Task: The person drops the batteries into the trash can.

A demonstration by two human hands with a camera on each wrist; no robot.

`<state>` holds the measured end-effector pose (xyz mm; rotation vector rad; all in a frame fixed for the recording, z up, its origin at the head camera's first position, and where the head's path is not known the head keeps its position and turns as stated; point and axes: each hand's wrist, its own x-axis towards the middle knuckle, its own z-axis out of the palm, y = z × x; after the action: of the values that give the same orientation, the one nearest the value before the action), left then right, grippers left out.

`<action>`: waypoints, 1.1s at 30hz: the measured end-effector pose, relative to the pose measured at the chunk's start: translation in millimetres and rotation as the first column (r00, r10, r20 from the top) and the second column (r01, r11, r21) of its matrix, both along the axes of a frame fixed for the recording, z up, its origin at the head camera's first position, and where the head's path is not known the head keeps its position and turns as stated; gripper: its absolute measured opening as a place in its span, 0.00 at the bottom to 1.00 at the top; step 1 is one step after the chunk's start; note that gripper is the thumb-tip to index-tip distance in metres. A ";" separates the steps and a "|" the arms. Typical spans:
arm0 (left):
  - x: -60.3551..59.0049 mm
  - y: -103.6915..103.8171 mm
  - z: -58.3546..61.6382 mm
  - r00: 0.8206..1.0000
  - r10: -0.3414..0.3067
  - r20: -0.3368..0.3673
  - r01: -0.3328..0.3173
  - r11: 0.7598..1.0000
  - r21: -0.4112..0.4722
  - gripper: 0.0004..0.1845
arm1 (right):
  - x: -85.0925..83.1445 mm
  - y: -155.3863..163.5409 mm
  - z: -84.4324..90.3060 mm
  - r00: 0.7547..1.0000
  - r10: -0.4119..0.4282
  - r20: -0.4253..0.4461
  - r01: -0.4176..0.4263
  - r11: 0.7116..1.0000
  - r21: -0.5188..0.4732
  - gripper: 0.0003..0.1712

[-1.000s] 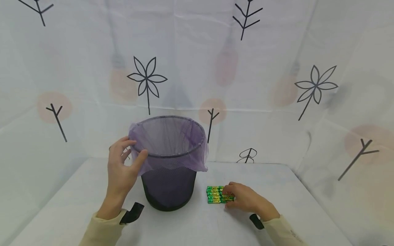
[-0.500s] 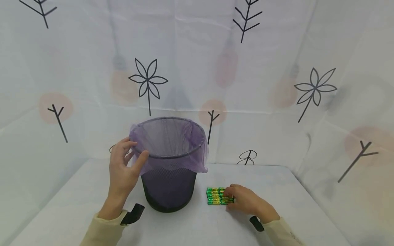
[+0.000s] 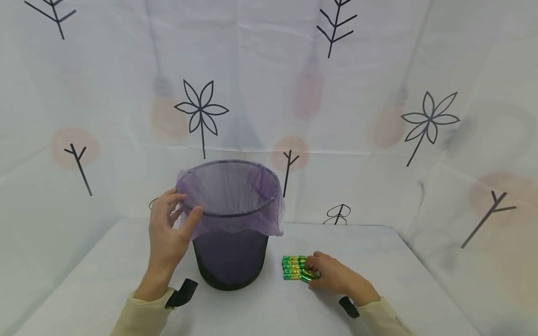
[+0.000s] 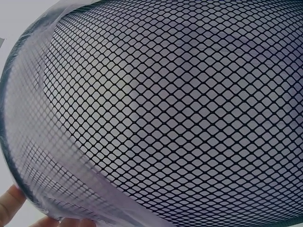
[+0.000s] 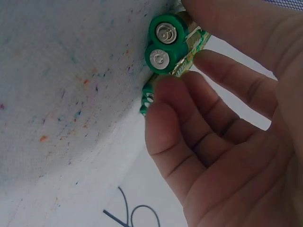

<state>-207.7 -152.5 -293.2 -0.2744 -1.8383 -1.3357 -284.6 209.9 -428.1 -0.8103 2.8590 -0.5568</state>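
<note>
The left hand (image 3: 168, 231) grips the near-left rim of the black wire-mesh waste bin (image 3: 231, 254), thumb on the outside and fingers curled over the edge. The bin stands upright on the white table (image 3: 260, 308), left of centre. A translucent purple plastic liner (image 3: 235, 224) is folded over its rim and hangs part-way down the outside. In the left wrist view the mesh wall (image 4: 180, 118) fills the frame, with fingertips (image 4: 12, 203) visible at the lower left edge against the liner.

The right hand (image 3: 334, 277) rests low on the table to the right of the bin, at the near-right edge of a cluster of green cylindrical batteries with gold bands (image 3: 294, 267). The cluster lies flat on the table, just beside the bin base but apart from it. In the right wrist view the thumb and curled fingers (image 5: 189, 123) pinch 2 batteries (image 5: 165, 45), stacked one against the other, their green end caps facing the camera. Further batteries lie behind them, partly hidden by the fingers.

A white backdrop printed with black twig and flower motifs (image 3: 201, 109) encloses the table.
</note>
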 end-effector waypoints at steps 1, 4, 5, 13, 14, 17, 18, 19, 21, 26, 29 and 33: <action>0.2 0.1 0.1 1.000 0.001 0.002 -0.001 1.000 -0.001 0.21 | 0.6 -0.9 0.4 1.000 -0.009 0.005 0.009 1.000 -0.002 0.20; 1.3 0.7 1.0 1.000 0.001 0.003 -0.001 1.000 -0.005 0.21 | 1.8 -2.8 1.0 1.000 0.000 0.005 0.000 1.000 0.008 0.19; 0.9 0.7 0.6 1.000 -0.001 -0.001 0.001 1.000 -0.004 0.21 | 2.1 -3.3 1.3 1.000 0.009 0.005 -0.009 1.000 0.009 0.18; -2.6 -0.8 -2.4 1.000 -0.015 -0.020 0.015 1.000 0.008 0.22 | 5.9 -5.4 5.5 0.999 0.042 -0.010 -0.042 0.999 -0.004 0.19; -3.1 -1.4 -2.9 1.000 -0.014 -0.019 0.015 1.000 0.010 0.22 | 6.6 -5.9 6.2 0.999 0.041 -0.012 -0.041 0.999 -0.001 0.18; -9.6 -5.5 -9.1 1.000 -0.007 -0.006 0.007 1.000 0.006 0.22 | 9.1 -7.8 8.2 0.999 0.033 0.002 -0.033 0.999 0.009 0.17; -13.2 -7.6 -12.5 1.000 -0.004 -0.003 0.004 1.000 0.005 0.22 | 10.1 -8.3 8.8 1.000 0.030 0.006 -0.030 0.999 0.017 0.16; -16.5 -9.6 -15.8 1.000 -0.001 0.001 0.001 1.000 0.005 0.23 | 10.7 -8.9 9.1 1.000 0.029 0.010 -0.030 0.999 0.023 0.16; -21.5 -12.3 -20.7 1.000 0.006 0.008 -0.006 1.000 0.002 0.23 | 11.4 -9.4 9.2 0.999 0.028 0.027 -0.028 0.999 0.028 0.16; -11.7 -6.0 -11.8 1.000 0.003 -0.001 -0.003 1.000 -0.002 0.22 | 10.0 -6.6 5.6 0.994 0.053 0.101 -0.050 0.998 -0.035 0.17; -3.6 -1.1 -4.2 1.000 -0.004 -0.018 0.004 1.000 -0.003 0.22 | 7.9 -3.7 2.2 0.987 0.093 0.130 -0.082 0.993 -0.087 0.17; -6.3 -3.2 -6.8 1.000 0.000 -0.017 0.000 1.000 -0.005 0.22 | 5.8 -2.0 -1.2 0.982 0.127 0.142 -0.110 0.986 -0.122 0.16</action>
<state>-214.0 -155.7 -300.0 -0.2878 -1.8282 -1.3252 -278.9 207.9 -429.4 -0.9086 2.6434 -0.7367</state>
